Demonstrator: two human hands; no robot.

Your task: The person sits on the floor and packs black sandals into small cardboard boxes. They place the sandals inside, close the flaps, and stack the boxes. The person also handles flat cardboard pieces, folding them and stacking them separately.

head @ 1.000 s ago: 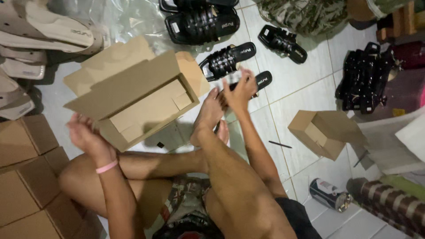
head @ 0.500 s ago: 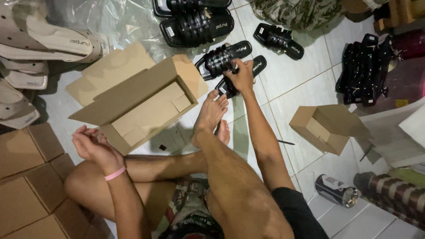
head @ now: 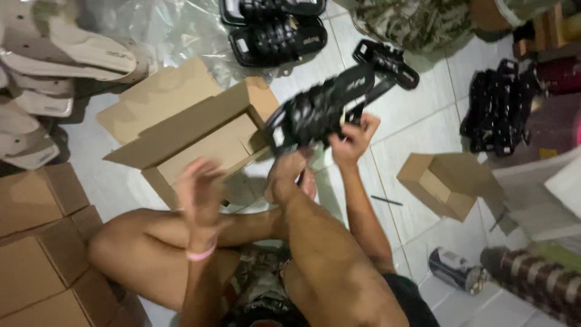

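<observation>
I sit on a tiled floor with my legs folded. My right hand (head: 354,138) grips a pair of black strappy sandals (head: 321,106), lifted and blurred, just right of an open brown cardboard box (head: 200,142) lying on its side. My left hand (head: 200,191) is raised in front of that box with fingers spread, holding nothing; a pink band sits on its wrist. My bare foot (head: 290,178) rests under the sandals.
More black sandals (head: 278,39) lie at the top, another black sandal (head: 387,60) to their right, and a black heap (head: 496,112) further right. Beige sandals (head: 42,54) pile at the left. Closed boxes (head: 36,254) stack lower left; a small open box (head: 451,181) and a can (head: 454,269) lie right.
My right hand has picked the black sandals off the floor and lifted them toward the open box. My left hand rose from beside my knee and moved right.
</observation>
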